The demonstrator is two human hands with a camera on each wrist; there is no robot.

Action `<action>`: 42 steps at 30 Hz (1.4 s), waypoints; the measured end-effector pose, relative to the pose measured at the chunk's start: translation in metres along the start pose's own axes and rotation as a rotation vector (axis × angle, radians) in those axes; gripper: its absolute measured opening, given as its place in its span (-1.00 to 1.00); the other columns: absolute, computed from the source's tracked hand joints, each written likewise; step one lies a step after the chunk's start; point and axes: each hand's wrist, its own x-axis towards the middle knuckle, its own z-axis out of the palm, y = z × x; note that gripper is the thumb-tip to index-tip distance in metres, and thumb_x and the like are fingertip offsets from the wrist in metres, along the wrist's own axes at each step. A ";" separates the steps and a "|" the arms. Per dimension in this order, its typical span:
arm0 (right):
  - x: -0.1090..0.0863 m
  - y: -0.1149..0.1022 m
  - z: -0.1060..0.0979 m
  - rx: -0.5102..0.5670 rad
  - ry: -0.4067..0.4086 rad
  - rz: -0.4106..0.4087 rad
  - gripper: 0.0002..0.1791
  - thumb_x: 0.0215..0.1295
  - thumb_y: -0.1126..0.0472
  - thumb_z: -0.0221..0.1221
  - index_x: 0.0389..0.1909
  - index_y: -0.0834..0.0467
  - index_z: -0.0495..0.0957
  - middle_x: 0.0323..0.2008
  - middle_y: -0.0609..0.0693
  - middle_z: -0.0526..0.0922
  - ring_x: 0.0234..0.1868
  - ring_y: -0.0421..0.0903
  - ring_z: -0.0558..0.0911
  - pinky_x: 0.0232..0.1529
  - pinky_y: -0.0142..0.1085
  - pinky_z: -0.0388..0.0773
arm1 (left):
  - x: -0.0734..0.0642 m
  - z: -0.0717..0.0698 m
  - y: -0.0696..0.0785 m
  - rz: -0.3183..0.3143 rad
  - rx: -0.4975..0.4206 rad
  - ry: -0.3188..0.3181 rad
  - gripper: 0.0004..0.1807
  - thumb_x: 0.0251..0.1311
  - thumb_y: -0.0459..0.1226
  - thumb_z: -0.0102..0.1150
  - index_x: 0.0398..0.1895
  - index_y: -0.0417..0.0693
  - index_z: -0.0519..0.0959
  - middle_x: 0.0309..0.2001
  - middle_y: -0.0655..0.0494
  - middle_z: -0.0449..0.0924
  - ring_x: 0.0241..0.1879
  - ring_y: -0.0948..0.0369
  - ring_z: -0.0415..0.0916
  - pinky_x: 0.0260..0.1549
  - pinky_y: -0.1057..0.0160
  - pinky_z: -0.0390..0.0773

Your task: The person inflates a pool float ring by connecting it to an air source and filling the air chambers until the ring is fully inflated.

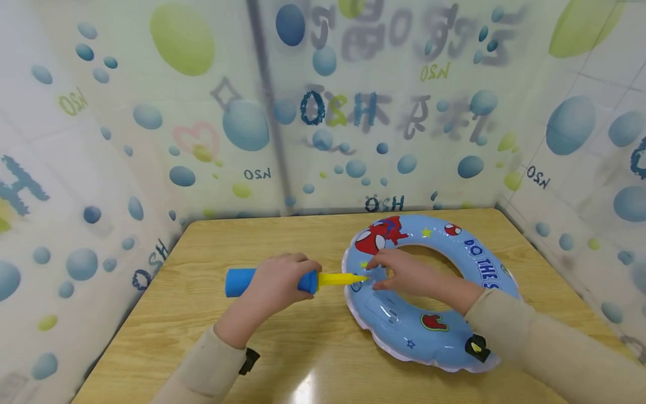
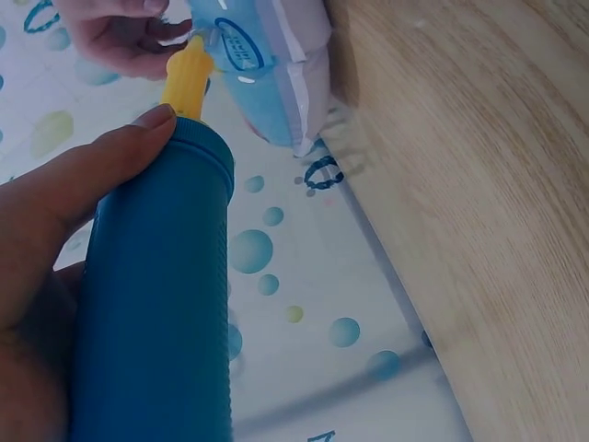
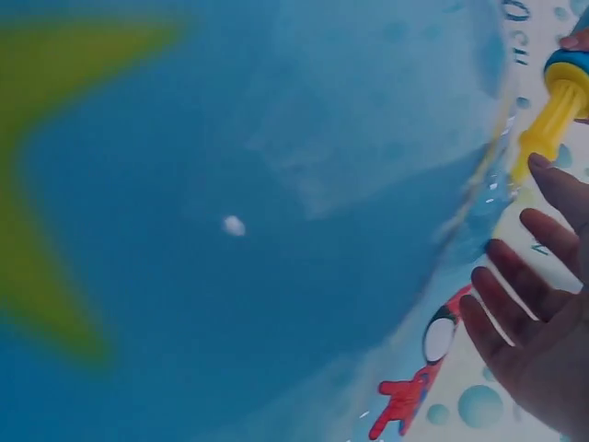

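My left hand grips a blue hand pump, held level with its yellow nozzle pointing right. In the left wrist view the thumb lies along the blue barrel near its collar. The nozzle tip meets the near-left side of a blue inflatable swim ring, which is rounded out and printed with red cartoon figures. Around that spot my right hand has thumb and forefinger apart on either side of the tip. Its fingers look spread and loosely extended in the right wrist view.
The ring rests on a wood-grain table. Behind and at both sides stand pale curtains printed with blue and green bubbles. A black clip sits by the right sleeve, and a dark band by the left one.
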 end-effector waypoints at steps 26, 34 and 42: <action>0.040 0.002 -0.015 -0.104 -0.219 -0.070 -0.75 0.13 0.10 0.42 -0.14 -0.08 0.75 -0.27 -0.17 0.46 -0.18 -0.17 0.45 -0.18 -0.36 0.49 | -0.007 -0.001 0.000 0.029 0.024 0.081 -0.48 -0.18 -0.01 0.59 -0.05 0.18 0.68 -0.17 0.21 0.63 -0.25 0.22 0.55 -0.37 0.24 0.57; 0.045 0.009 -0.007 -0.070 -0.228 -0.151 -0.77 0.12 0.15 0.41 -0.16 0.01 0.76 -0.33 -0.17 0.46 -0.24 -0.18 0.47 -0.21 -0.42 0.52 | -0.006 -0.002 0.000 0.045 0.001 0.085 -0.50 -0.19 -0.01 0.59 -0.09 0.18 0.69 -0.19 0.21 0.62 -0.26 0.21 0.54 -0.38 0.23 0.58; 0.043 0.000 -0.005 -0.115 -0.220 -0.216 -0.83 0.16 0.23 0.38 -0.21 0.10 0.76 -0.41 -0.20 0.46 -0.34 -0.23 0.49 -0.24 -0.46 0.53 | -0.005 -0.002 -0.002 0.036 -0.029 0.034 -0.50 -0.17 0.00 0.58 -0.08 0.17 0.66 -0.22 0.20 0.60 -0.30 0.21 0.52 -0.38 0.22 0.58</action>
